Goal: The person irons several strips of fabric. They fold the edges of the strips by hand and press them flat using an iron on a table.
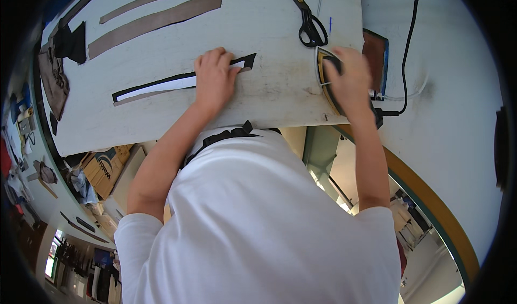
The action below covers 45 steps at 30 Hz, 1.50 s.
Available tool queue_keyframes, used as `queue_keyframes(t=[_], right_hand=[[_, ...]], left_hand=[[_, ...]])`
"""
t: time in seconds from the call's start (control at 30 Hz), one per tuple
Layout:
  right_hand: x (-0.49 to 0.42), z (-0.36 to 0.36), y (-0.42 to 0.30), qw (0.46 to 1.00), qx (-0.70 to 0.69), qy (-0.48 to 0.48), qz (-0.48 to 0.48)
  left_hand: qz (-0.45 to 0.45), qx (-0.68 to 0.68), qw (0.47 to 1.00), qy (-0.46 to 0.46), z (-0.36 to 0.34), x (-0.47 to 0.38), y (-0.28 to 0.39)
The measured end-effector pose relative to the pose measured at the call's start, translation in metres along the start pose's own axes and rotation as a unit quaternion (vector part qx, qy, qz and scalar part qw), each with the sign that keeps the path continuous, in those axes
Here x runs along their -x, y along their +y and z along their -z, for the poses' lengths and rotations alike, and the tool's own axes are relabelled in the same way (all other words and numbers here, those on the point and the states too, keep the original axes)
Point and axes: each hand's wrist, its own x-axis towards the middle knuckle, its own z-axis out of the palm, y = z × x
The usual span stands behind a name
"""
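Note:
A dark fabric strip [157,80] with a white strip [161,88] laid along its middle stretches across the pale work surface. Over its right part lies my left hand [215,76], fingers curled and thumb against the strip; the fabric beneath the palm is hidden. Its near edge shows a grey-brown side. My right hand [350,80], blurred, grips the handle of a clothes iron [329,88] at the surface's right end. The iron's pointed tip faces away from me, and the hand hides much of its body.
Black-handled scissors [311,27] lie just beyond the iron's tip, beside two pens. Brown strips [161,25] and crumpled dark cloth [54,78] lie at left. A black cord [405,70] runs from the iron, past a reddish-brown pad [374,64]. A cardboard box [106,171] sits below the surface.

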Motion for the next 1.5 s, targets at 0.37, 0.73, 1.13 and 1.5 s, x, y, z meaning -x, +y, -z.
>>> queue_keyframes(t=[0.37,0.73,1.13,1.5], right_hand=[[-0.059,-0.1,-0.002,0.998,-0.055,0.013,-0.011],[0.0,-0.108,-0.085,0.946,-0.292,-0.118,-0.078],[-0.006,-0.135,-0.102,0.982,-0.139,-0.095,-0.09],[0.027,0.028,0.007,0.993,0.01,0.051,-0.107]], left_hand=[[0.089,0.08,0.993,0.021,-0.006,0.003,-0.013],[0.009,0.058,0.998,0.008,-0.008,0.007,-0.003],[-0.045,0.087,0.995,0.028,-0.014,0.005,-0.018],[0.02,0.044,0.999,-0.019,-0.016,0.002,0.012]])
